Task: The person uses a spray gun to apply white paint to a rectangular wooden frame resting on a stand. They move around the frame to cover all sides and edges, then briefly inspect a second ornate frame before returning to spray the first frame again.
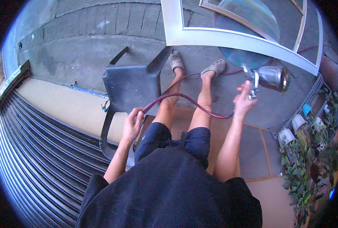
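Observation:
My right hand (pixel 245 97) grips a silver spray gun (pixel 255 83) by its handle, its metal cup (pixel 273 78) out to the right. A dark red hose (pixel 193 103) loops across in front of my legs from the gun side. My left hand (pixel 134 123) is closed on this hose at the left. Beside that hand is a grey plastic chair (pixel 129 87). Beyond my feet, a white frame (pixel 229 36) with inner wooden bars sits over a round, teal-stained surface (pixel 239 55).
Corrugated metal sheet (pixel 40 152) and a beige board (pixel 55 98) lie along the left, near a blue strip (pixel 89 91). Leafy plants (pixel 301 163) and white pots (pixel 286 136) line the right. Cardboard (pixel 229 148) covers part of the concrete floor (pixel 70 57).

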### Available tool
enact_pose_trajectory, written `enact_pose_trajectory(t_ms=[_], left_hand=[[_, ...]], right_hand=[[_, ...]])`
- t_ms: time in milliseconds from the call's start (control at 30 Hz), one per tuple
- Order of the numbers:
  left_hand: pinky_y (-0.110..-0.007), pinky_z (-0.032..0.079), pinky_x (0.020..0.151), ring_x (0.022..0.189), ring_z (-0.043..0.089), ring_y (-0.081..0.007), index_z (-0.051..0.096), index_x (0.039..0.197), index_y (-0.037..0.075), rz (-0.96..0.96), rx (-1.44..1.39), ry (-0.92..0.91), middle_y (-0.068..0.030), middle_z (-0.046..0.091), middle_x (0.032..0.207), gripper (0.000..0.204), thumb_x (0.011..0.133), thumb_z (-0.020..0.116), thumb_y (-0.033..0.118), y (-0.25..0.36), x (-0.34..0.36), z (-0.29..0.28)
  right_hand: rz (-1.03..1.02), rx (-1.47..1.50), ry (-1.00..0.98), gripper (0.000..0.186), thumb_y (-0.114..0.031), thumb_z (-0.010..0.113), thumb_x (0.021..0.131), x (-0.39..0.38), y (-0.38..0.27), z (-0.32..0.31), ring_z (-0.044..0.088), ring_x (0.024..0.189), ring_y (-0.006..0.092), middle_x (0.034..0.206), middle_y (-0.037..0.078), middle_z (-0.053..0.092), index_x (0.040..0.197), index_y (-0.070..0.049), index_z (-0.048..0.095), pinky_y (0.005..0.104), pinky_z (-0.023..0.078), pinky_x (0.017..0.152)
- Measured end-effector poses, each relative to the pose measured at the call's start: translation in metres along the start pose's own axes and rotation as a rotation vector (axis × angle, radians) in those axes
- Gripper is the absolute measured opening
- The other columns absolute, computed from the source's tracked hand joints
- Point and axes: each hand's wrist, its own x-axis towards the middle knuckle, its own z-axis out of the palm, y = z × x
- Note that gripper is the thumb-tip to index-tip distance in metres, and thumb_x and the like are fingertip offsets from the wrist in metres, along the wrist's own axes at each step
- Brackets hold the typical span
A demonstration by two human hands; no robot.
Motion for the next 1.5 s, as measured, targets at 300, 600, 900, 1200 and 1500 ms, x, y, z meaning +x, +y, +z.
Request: enact_pose_trajectory(t_ms=[300,600,900,1200,1500], left_hand=[[-0.028,0.046,0.079,0.080,0.056,-0.0113,0.059,0.101,0.001,-0.041,-0.194,0.136,-0.0025,0.059,0.082,0.029,0.108,0.044,0.025,-0.046,-0.011,-0.019],[-0.030,0.049,0.077,0.079,0.058,-0.0117,0.058,0.100,0.001,-0.013,-0.219,0.195,-0.0034,0.059,0.081,0.030,0.108,0.044,0.026,-0.057,-0.014,-0.023],[-0.031,0.051,0.076,0.076,0.060,-0.0128,0.059,0.101,0.001,-0.033,-0.223,0.224,-0.0043,0.061,0.079,0.030,0.108,0.043,0.025,-0.064,-0.012,-0.023],[-0.033,0.049,0.076,0.079,0.064,-0.0187,0.061,0.103,0.000,-0.060,-0.041,0.074,-0.0111,0.065,0.081,0.027,0.105,0.047,0.023,-0.029,-0.012,-0.004],[-0.036,0.050,0.080,0.085,0.067,-0.0257,0.061,0.107,-0.001,-0.059,-0.046,-0.086,-0.0157,0.067,0.086,0.024,0.102,0.052,0.020,0.002,-0.018,0.006]], right_hand=[[-0.570,-0.049,-0.376,0.026,-0.022,0.069,0.095,-0.079,-0.006,0.072,0.063,0.061,0.0197,0.068,0.013,0.065,0.086,0.002,0.067,0.0363,0.048,0.058],[-0.505,-0.072,-0.590,0.022,-0.021,0.073,0.091,-0.117,-0.021,0.093,0.065,0.062,0.0321,0.072,0.017,0.065,0.086,0.000,0.065,0.0414,0.048,0.057],[-0.645,-0.015,-0.632,0.026,-0.024,0.074,0.089,-0.133,-0.028,0.119,0.067,0.072,0.0394,0.082,0.020,0.067,0.096,-0.001,0.064,0.0460,0.051,0.063],[-0.308,-0.140,-0.302,0.035,-0.030,0.071,0.094,-0.058,-0.026,0.058,0.060,0.063,0.0099,0.068,0.005,0.066,0.081,0.002,0.068,0.0314,0.047,0.057],[-0.259,-0.154,0.160,0.046,-0.040,0.064,0.098,0.000,-0.031,0.011,0.051,0.040,0.0129,0.068,0.007,0.066,0.087,0.004,0.068,0.0321,0.039,0.038]])
